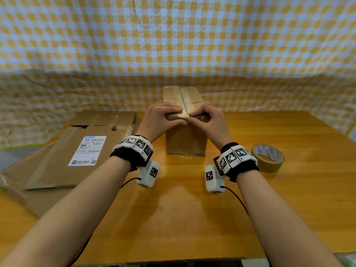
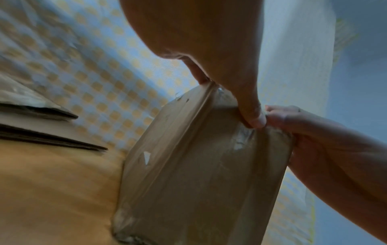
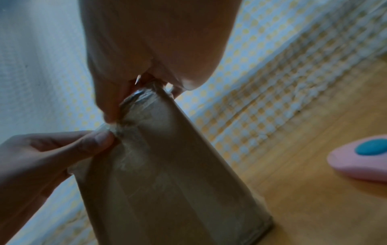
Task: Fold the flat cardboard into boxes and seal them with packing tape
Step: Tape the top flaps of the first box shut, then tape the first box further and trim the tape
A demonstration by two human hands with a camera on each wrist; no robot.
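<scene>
While the left hand (image 1: pixel 161 116) and right hand (image 1: pixel 206 118) pinch tape (image 1: pixel 185 102) down over the box (image 1: pixel 185 138) at the table's (image 1: pixel 192 218) far edge, flat cardboard (image 1: pixel 63 157) waits unfolded at the left edge.

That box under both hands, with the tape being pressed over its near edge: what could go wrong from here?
1. The tape already looks wrinkled at the top edge of the box, so it may not stick flat there.
2. The left hand and right hand press at that near edge of a tall, narrow box; a hard push might tip or slide it on the table.
</scene>
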